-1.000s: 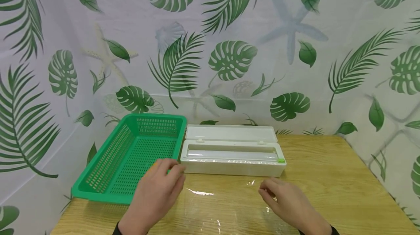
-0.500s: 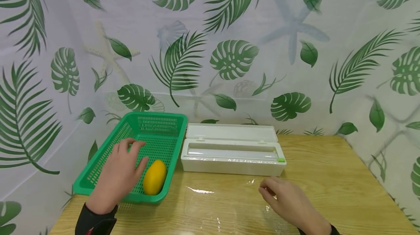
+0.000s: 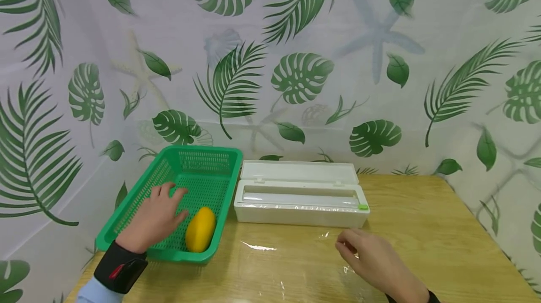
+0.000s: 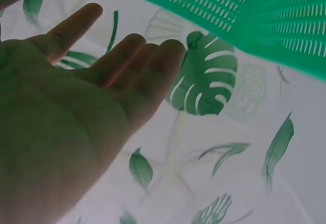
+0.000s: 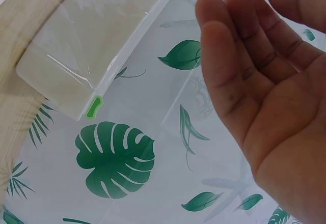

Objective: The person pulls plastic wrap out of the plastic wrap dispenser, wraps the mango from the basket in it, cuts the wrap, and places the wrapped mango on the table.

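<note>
My left hand [image 3: 152,216] above a green basket [image 3: 204,185], beside a yellow fruit [image 3: 200,230].
The fruit lies inside, near the basket's front right corner; its long axis runs away from me, the far end leaning slightly right. My left fingers are spread loosely, gripping nothing; my right hand [image 3: 372,258], slack and lightly curled, is before the white box's [image 3: 302,217] right end.

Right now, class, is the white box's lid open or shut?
Open: the lid lies behind the white box, exposing the roll inside.
</note>
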The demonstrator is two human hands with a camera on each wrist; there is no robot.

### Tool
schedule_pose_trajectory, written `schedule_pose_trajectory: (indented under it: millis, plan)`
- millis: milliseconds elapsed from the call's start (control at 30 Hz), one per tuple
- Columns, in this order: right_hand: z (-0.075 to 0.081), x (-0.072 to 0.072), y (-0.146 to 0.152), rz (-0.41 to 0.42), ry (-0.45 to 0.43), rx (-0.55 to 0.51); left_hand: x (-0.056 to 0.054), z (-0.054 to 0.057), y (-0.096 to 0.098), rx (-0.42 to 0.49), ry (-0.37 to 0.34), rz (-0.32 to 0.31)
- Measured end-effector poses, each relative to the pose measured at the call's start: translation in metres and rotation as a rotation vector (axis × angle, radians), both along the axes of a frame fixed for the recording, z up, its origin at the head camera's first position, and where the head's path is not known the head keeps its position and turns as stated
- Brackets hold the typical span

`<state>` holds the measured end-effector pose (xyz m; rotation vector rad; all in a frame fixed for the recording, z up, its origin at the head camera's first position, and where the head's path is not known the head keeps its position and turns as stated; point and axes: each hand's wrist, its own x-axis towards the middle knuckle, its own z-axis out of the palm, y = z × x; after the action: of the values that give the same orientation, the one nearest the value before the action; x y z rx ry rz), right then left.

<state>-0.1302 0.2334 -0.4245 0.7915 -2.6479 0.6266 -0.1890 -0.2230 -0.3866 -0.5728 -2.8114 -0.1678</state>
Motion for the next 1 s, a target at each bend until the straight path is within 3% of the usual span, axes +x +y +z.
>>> schedule_pose_trajectory:
  millis: [200, 333, 533, 700, 1000]
  plan:
    - [-0.001, 0.002, 0.0, -0.007, -0.035, 0.003, -0.014, -0.013, -0.002, -0.029, -0.203, -0.038]
    - [-0.001, 0.001, 0.002, -0.006, -0.034, 0.0, -0.02, -0.015, 0.004, -0.041, -0.372, -0.043]
    - [0.001, 0.001, 0.003, -0.02, -0.024, 0.012, -0.022, -0.015, 0.011, -0.037, -0.541, -0.026]
    - [0.003, 0.001, 0.003, -0.028, -0.039, 0.018, -0.022, -0.017, 0.013, -0.05, -0.623, -0.016]
    - [0.004, 0.003, 0.003, -0.037, -0.051, 0.011, -0.024, -0.018, 0.016, -0.066, -0.657, -0.042]
